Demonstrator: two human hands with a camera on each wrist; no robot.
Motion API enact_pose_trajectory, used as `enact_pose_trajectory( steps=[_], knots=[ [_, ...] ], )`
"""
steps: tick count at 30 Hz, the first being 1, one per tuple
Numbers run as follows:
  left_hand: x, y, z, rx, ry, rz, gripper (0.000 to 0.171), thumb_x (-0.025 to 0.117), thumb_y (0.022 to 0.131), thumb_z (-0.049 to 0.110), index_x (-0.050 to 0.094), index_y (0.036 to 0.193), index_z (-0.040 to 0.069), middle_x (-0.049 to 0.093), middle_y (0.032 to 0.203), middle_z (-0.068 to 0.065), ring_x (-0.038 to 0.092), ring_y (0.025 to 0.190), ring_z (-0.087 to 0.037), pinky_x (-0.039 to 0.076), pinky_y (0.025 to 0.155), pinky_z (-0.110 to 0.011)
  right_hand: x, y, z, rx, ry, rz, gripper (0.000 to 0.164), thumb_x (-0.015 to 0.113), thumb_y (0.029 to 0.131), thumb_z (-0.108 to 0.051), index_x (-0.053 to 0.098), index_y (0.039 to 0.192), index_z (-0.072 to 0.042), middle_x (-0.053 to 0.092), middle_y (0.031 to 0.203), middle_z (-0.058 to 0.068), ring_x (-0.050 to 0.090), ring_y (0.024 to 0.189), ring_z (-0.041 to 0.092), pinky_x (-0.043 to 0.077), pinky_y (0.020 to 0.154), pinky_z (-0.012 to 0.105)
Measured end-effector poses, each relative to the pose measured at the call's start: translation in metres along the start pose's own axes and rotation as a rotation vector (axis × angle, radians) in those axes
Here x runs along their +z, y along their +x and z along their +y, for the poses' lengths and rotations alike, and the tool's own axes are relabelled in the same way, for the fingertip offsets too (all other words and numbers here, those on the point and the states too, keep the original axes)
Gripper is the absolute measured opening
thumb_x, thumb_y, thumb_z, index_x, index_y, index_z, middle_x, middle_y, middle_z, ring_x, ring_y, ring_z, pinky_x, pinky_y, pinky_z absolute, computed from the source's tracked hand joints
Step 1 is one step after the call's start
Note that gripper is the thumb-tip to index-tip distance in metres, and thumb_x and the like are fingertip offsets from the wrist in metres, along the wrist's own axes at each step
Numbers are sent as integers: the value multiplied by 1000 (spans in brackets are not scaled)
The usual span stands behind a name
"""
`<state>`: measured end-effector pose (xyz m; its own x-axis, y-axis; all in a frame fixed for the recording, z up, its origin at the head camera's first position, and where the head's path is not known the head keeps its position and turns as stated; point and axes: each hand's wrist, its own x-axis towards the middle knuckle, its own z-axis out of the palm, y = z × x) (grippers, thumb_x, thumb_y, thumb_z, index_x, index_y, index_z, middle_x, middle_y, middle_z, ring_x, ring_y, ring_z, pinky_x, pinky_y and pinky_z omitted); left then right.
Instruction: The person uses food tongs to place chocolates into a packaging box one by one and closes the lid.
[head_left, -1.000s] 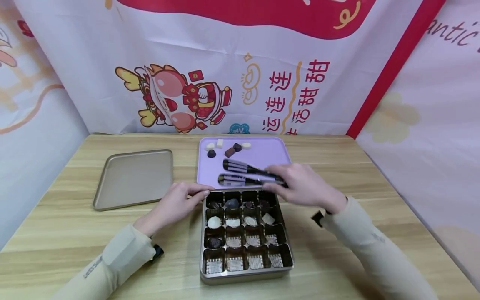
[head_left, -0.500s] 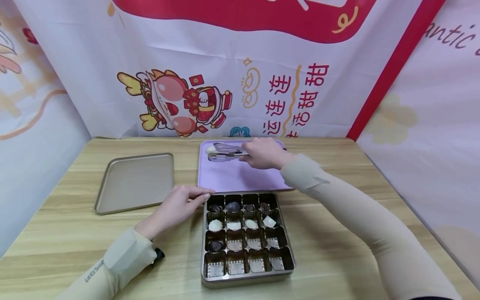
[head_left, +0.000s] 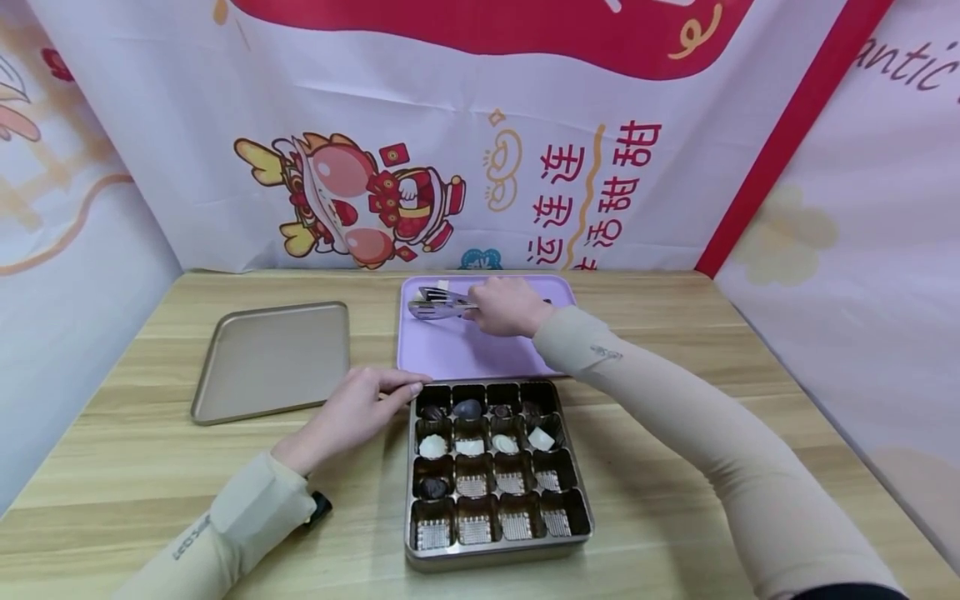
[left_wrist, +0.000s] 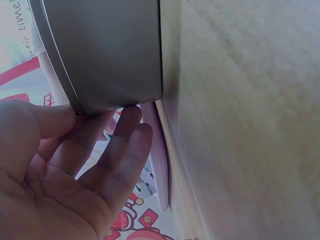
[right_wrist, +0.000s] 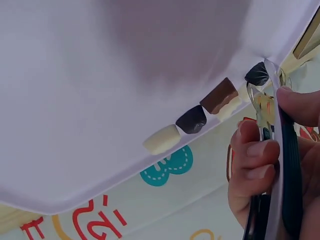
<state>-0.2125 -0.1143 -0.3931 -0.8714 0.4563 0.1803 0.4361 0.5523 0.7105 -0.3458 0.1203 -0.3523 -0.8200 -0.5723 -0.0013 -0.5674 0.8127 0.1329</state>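
My right hand (head_left: 510, 307) grips metal serving tongs (head_left: 438, 310) with dark handles over the purple tray (head_left: 480, 354). In the right wrist view, the tongs' ends stand around a dark chocolate (right_wrist: 257, 74) near the tray's edge; whether both ends touch it, I cannot tell. My left hand (head_left: 360, 412) holds the far left corner of a square tin box (head_left: 498, 557), thumb at the rim and fingers behind it in the left wrist view. Dark chocolates fill the box's far row, white ones the second row. One dark chocolate (head_left: 432, 487) lies in the third row's left compartment.
Along the tray's far edge lie a brown chocolate (right_wrist: 219, 96), another dark one (right_wrist: 192, 120) and a white one (right_wrist: 162, 139), with pale pieces behind. A flat metal lid (head_left: 273, 362) rests on the wooden table at left. A printed cloth (head_left: 420, 92) hangs behind.
My right hand has carried the tongs from beside the box to the tray's far left, turning their ends toward the chocolates. Lately they shifted slightly left. My left hand stays at the box's corner.
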Motion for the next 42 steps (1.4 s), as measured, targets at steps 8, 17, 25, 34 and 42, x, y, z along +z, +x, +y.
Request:
enact_pose_trajectory(
  steps=[8,17,25,34,42],
  knots=[
    [0,0,-2,3,5,2,25,58,96,20,67,118,15,65,112,-2,51,57,-15,49,63,-27,5,2,-1,13,91,5,24,58,94,-38,66,92,-15,57,70,-3,55,57,13,43,49,27],
    [0,0,-1,-24,0,-9,25,58,96,21,67,118,17,65,113,-1,45,52,-15,47,58,-28,4,-2,3,20,77,7,23,58,94,-37,66,96,-16,57,71,-4,54,57,13,43,49,27],
    [1,0,-2,-21,-6,-11,25,58,96,21,67,119,16,65,112,-1,41,48,-13,44,50,-29,-3,-17,7,11,65,72,22,60,93,-36,61,87,-15,55,69,-3,53,57,16,44,49,30],
    [1,1,-2,-19,-17,-7,24,58,96,19,67,118,15,65,111,-2,38,45,-10,43,48,-28,-1,-37,12,-20,94,138,23,61,92,-36,56,80,-17,53,66,-4,49,53,13,39,47,27],
    [2,1,-4,-8,-27,-1,24,59,95,18,67,117,16,65,114,-4,45,53,-16,46,53,-28,-2,-51,14,-37,65,192,23,63,91,-36,54,81,-17,51,62,-5,48,50,13,37,45,28]
  ],
)
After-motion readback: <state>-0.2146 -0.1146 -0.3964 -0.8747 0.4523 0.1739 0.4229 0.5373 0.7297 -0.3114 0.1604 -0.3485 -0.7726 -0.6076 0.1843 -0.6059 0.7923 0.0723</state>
